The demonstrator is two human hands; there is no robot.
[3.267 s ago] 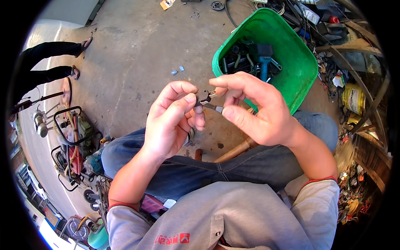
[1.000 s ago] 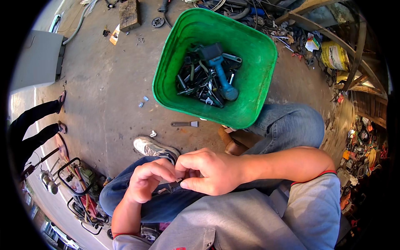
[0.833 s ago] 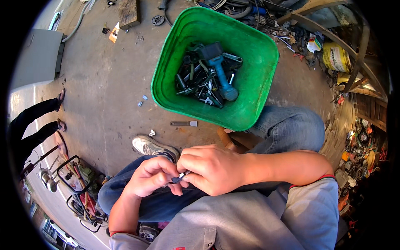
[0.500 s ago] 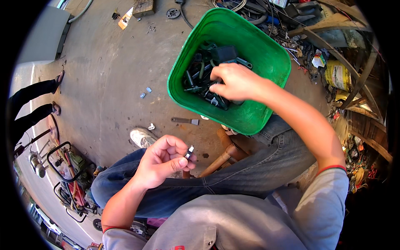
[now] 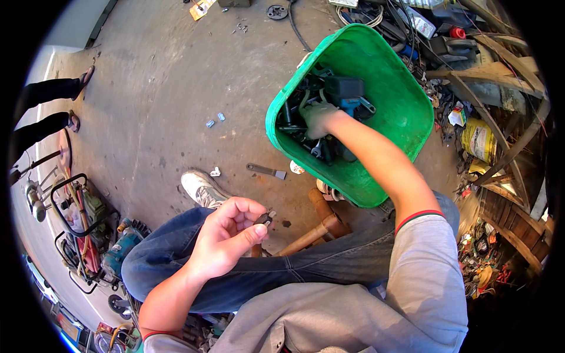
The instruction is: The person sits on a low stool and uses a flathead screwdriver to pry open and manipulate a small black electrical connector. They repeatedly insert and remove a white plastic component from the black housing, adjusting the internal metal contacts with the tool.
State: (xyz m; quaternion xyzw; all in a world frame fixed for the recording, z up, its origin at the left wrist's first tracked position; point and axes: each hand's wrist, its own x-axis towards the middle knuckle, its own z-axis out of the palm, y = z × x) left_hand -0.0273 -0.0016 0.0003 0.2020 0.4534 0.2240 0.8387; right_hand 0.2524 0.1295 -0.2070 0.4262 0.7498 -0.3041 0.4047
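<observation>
My left hand (image 5: 223, 238) is closed in a pinch above my thigh, thumb against the fingers. Between the fingertips it holds a small dark part with metal ends (image 5: 265, 218); its exact kind is unclear. My right hand (image 5: 322, 119) reaches down into a green plastic bin (image 5: 397, 112) and is among the tools at its bottom. Shadow and blur hide its fingers, so any hold cannot be made out. Close around it lie a dark box-shaped piece (image 5: 345, 87), an open-ended wrench (image 5: 316, 149) and several dark tools.
A scraper (image 5: 266, 170) lies on the concrete floor between my shoe (image 5: 199, 187) and the bin. Near my knees is a brown wooden piece (image 5: 321, 226). Scrap, boards and a yellow bucket (image 5: 478, 140) crowd the right; machines (image 5: 88, 217) and another person's legs (image 5: 50, 88) are at left.
My right hand has gone deeper into the bin, down among the tools. My left hand keeps the small dark part, now turned differently. The whole view has shifted, the bin appearing lower and further right.
</observation>
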